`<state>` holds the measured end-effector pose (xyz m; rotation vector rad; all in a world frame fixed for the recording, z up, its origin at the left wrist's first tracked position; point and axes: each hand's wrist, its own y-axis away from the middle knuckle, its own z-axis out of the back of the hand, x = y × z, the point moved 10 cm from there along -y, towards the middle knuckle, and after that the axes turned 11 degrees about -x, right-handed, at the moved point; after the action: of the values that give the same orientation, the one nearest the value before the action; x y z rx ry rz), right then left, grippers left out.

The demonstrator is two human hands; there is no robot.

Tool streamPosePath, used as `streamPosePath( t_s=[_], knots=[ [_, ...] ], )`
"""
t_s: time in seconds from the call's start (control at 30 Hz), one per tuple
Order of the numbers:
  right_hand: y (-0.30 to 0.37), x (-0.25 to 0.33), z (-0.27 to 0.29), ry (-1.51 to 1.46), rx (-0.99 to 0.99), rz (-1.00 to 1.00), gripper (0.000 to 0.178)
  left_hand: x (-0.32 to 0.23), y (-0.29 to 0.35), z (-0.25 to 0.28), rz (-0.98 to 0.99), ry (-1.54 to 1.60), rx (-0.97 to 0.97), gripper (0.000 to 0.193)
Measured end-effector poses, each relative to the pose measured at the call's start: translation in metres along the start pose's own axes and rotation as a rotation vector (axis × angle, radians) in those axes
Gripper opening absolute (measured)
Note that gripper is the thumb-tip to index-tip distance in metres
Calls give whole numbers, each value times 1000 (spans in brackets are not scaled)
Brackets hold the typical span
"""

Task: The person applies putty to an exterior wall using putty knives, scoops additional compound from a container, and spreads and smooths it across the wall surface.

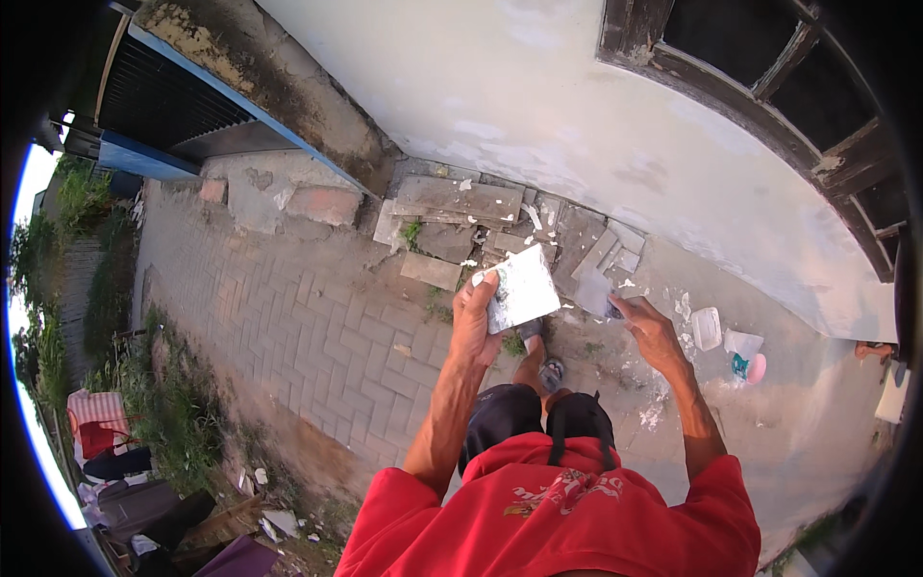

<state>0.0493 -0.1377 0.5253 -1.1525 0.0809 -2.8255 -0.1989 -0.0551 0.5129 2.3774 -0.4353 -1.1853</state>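
Note:
My left hand (470,322) grips a flat, square white board (525,290) at its left edge, with the thumb on top. Grey smears mark the board's face near the thumb. Off to the right, my right hand (652,335) is closed on a putty knife with a pale, wide blade (592,291); its dark handle is mostly hidden by the fingers. A small gap separates the blade from the board's right edge. Both are held out in front of the wall.
A white wall (481,106) with patchy spots rises ahead, with a dark wooden window frame (750,91) at upper right. Stacked stone slabs (461,199) and white flakes lie at its base. A white tub (707,329) and a pink-and-teal container (749,367) stand right.

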Motion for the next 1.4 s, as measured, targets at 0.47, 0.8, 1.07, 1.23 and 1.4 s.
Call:
streamPosePath(
  t_s=[0.47,0.8,1.07,1.23,1.4],
  knots=[
    [80,32,22,-237,-151,-159,48,-53,103,-24,-208,-89,69,26],
    [69,157,23,-1320,222,-655,40,-116,114,-26,-691,-444,132,31],
    [20,206,-63,-1465,328,-671,36,-186,139,3,-1155,-675,602,34],
    [-19,257,-105,-1501,292,-515,36,-248,124,46,-1327,-885,609,39],
    [-65,310,-106,-1583,199,-350,38,-294,73,108,-1016,-905,316,22]
  ],
)
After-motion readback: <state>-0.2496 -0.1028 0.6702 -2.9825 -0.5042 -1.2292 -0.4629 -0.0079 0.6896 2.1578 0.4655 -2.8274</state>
